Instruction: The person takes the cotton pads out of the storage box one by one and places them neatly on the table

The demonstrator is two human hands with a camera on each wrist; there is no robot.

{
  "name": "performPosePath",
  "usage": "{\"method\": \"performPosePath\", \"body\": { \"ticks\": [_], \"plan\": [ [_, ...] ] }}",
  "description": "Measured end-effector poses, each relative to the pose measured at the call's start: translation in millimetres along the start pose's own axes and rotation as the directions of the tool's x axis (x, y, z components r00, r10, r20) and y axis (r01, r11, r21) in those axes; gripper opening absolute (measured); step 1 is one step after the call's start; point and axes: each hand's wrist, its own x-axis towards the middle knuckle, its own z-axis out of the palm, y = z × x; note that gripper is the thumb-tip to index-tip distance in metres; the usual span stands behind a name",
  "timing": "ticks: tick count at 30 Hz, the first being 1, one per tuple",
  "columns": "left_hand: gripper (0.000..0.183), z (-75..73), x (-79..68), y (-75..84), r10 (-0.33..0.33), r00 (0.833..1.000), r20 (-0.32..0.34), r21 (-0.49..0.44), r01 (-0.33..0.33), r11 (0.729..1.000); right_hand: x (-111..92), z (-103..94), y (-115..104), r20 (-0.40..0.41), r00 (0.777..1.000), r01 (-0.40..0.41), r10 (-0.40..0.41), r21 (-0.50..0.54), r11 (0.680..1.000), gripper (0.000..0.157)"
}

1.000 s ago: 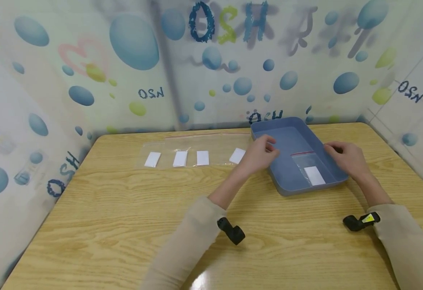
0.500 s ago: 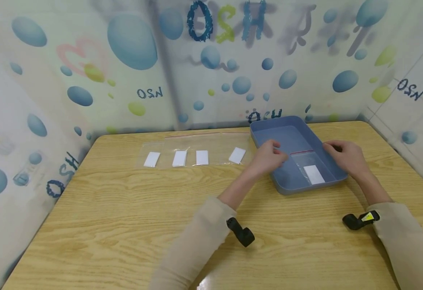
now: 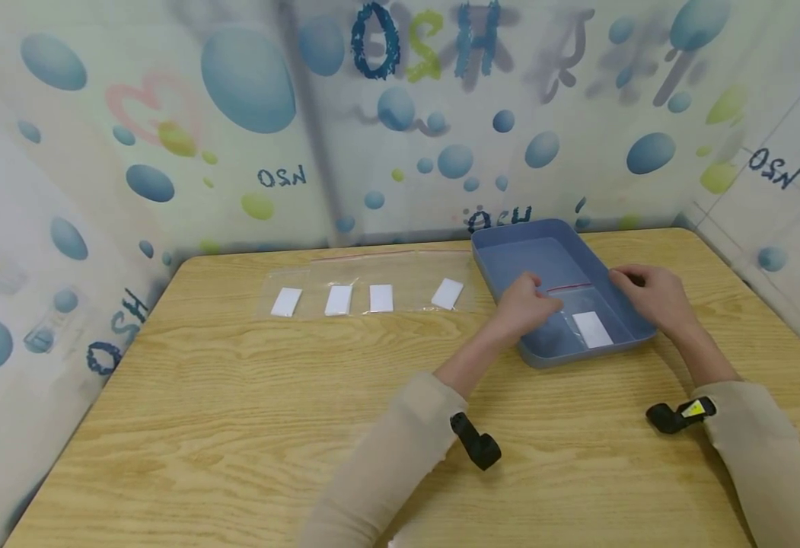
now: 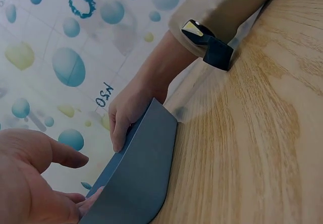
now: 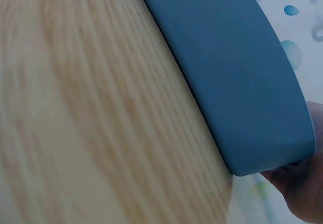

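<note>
My right hand (image 3: 653, 298) grips the right wall of a shallow blue-grey tray (image 3: 535, 262), thumb on the inner side; the right wrist view shows the tray's outer wall (image 5: 232, 77) and part of that hand (image 5: 305, 188). A clear zip bag with a red seal and a white card (image 3: 593, 329) lies in the tray's near right part. Over the tray, just left of this bag, is my left hand (image 3: 524, 308). Its thumb stands apart from the fingers in the left wrist view, where the fingertips are partly hidden behind the tray wall (image 4: 141, 168).
Several clear zip bags (image 3: 400, 266) with white cards (image 3: 381, 297) lie in a row along the back of the wooden table (image 3: 249, 396), left of the tray. A patterned wall sheet (image 3: 345, 152) hangs behind the table's far edge.
My left hand has moved right and nearer, from the tray's left rim to beside the bag inside. My right hand has stayed at the right wall.
</note>
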Motion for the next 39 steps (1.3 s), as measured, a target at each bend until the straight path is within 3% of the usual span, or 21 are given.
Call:
{"method": "performPosePath", "body": {
  "ticks": [5,14,20,30,39],
  "plan": [
    [0.053,5.6,0.8,-0.4,-0.044,0.999,0.003,-0.012,0.044,0.999,0.5,0.1,0.2,-0.006,1.0,0.012,-0.012,-0.001,1.0,0.05],
    [0.062,16.5,4.7,-1.6,-0.14,0.99,0.037,-0.121,0.143,0.982,0.4,-0.2,2.4,0.0,1.0,0.008,-0.008,0.006,1.0,0.051],
    [0.051,23.8,7.0,-0.5,-0.169,0.986,0.011,-0.163,0.168,0.972,0.7,-0.3,3.0,-0.002,1.0,0.013,-0.013,0.008,1.0,0.051],
    [0.046,29.3,10.5,-1.9,-0.187,0.982,0.023,-0.373,0.182,0.91,0.8,0.0,-0.2,-0.014,1.0,0.014,-0.014,-0.001,1.0,0.051],
    [0.042,34.0,13.0,-1.2,-0.229,0.973,0.026,-0.413,0.219,0.884,0.5,0.3,-0.5,-0.009,1.0,0.008,-0.008,-0.003,1.0,0.051]
  ]
}}
